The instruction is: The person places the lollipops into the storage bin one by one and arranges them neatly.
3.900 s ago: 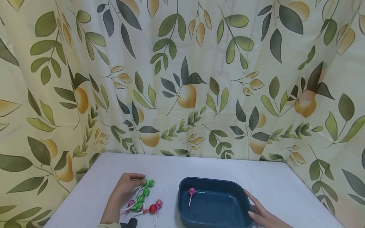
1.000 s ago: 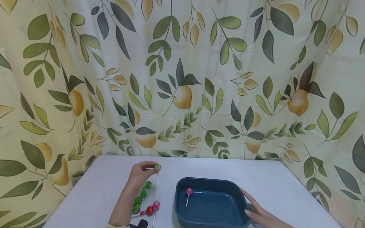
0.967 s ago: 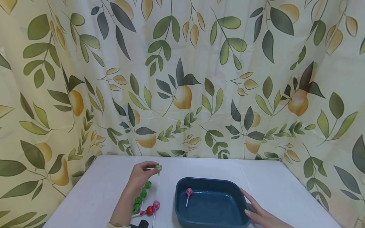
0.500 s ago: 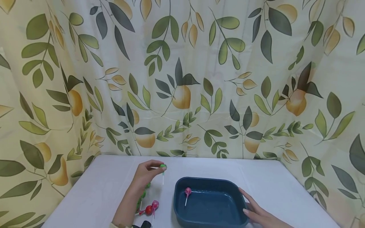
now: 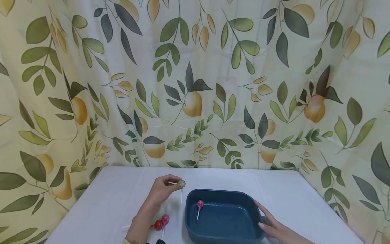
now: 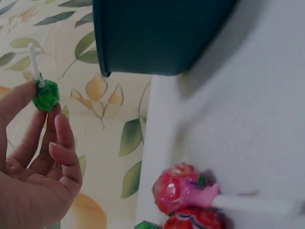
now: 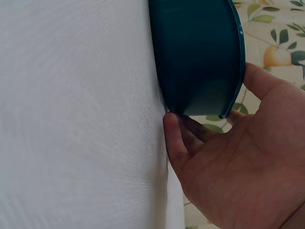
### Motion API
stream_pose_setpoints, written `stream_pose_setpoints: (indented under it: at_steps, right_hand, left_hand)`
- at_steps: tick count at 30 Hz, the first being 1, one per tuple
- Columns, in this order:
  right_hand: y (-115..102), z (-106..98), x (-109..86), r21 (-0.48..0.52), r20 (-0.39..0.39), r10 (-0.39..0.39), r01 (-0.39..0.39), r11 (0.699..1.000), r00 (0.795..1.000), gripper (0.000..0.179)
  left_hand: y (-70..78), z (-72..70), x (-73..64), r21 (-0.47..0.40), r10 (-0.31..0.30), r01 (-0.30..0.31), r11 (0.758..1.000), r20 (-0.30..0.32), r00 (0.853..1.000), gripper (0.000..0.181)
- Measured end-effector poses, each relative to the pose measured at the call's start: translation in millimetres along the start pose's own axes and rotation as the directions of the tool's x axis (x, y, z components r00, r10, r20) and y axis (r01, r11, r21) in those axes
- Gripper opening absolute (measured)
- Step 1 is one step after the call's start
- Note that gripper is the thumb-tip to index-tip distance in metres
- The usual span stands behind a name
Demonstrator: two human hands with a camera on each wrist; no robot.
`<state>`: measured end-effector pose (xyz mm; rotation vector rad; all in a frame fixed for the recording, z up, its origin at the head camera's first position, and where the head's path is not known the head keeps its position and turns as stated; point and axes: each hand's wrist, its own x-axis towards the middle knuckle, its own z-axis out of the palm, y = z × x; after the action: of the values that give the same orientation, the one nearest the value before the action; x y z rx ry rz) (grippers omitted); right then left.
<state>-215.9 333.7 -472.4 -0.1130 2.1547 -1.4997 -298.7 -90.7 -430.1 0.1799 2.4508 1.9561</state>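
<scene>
Between thumb and fingertips, my left hand pinches the wrapped head of a green lollipop, its white stick pointing down. They are above the table, just left of a dark blue rectangular container. Inside that container, near its left wall, lies a pink lollipop. My right hand rests against the container's right end; in the right wrist view its thumb touches the rim and the other fingers lie low along the outer wall. Some fingertips are hidden there.
On the white table, a red lollipop and another pink lollipop lie beside the left forearm, which hides others. A bit of green wrapper shows in the left wrist view. A leaf-patterned curtain stands behind.
My left hand has lifted a green lollipop from the group on the left and carried it right, close to the container. The forearm now covers the other green ones. My right hand stays at the container.
</scene>
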Motion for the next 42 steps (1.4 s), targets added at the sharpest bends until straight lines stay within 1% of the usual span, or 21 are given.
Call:
stream_pose_setpoints:
  at_steps: [2, 5, 8, 13, 17, 21, 27, 32, 35, 39, 42]
  right_hand:
    - [0, -1, -0.9, -0.029, -0.003, -0.010, 0.010, 1.000, 1.000, 0.077]
    - [0, -2, -1.8, -0.048, 0.005, -0.024, 0.024, 0.999, 1.000, 0.078]
    - [1, -1, -1.8, -0.049, 0.017, -0.036, 0.037, 0.998, 0.999, 0.077]
    - [2, 0, -3.5, -0.066, 0.017, -0.054, 0.055, 0.996, 0.998, 0.076]
    - [0, 1, -3.3, -0.033, 0.013, -0.038, 0.039, 0.999, 0.999, 0.076]
    - [-1, 2, -3.1, -0.025, -0.001, -0.023, 0.023, 0.999, 1.000, 0.076]
    - [-2, 2, -5.5, -0.022, -0.001, -0.026, 0.026, 0.999, 1.000, 0.076]
    - [1, 3, -8.2, -0.008, 0.019, -0.044, 0.044, 0.999, 0.999, 0.075]
    - [1, 3, -9.7, 0.005, 0.024, -0.042, 0.041, 0.999, 0.999, 0.076]
    - [2, 4, -11.0, -0.021, 0.008, -0.034, 0.034, 0.999, 0.999, 0.076]
    - [1, 3, -12.0, -0.057, -0.011, -0.029, 0.029, 0.998, 1.000, 0.075]
  left_hand:
    - [-0.7, 4.7, -0.7, -0.005, 0.000, 0.000, 1.000, 0.025, 1.000, 0.028]
    - [-1.4, 11.7, -1.9, -0.013, -0.014, 0.015, 1.000, 0.046, 0.999, 0.028]
    - [-3.0, 18.5, -2.7, 0.003, -0.025, 0.025, 1.000, 0.042, 0.999, 0.027]
    - [-5.1, 28.6, -1.4, 0.036, -0.022, 0.021, 0.999, 0.041, 0.999, 0.027]
    - [-3.8, 33.8, -0.3, 0.036, -0.024, 0.022, 0.999, 0.042, 0.999, 0.026]
    - [-1.6, 39.5, 0.0, 0.021, -0.020, 0.019, 1.000, 0.051, 0.999, 0.027]
    - [-2.7, 52.2, 2.1, 0.021, 0.010, -0.012, 1.000, 0.060, 0.998, 0.026]
    - [-6.4, 61.5, 3.6, 0.015, 0.049, -0.050, 0.999, 0.086, 0.995, 0.025]
    - [-8.1, 65.1, 3.8, 0.022, 0.062, -0.064, 0.998, 0.103, 0.993, 0.022]
    - [-8.4, 69.3, 3.4, 0.046, 0.062, -0.068, 0.997, 0.114, 0.991, 0.018]
    - [-8.5, 72.1, 3.8, 0.059, 0.062, -0.068, 0.996, 0.111, 0.992, 0.018]
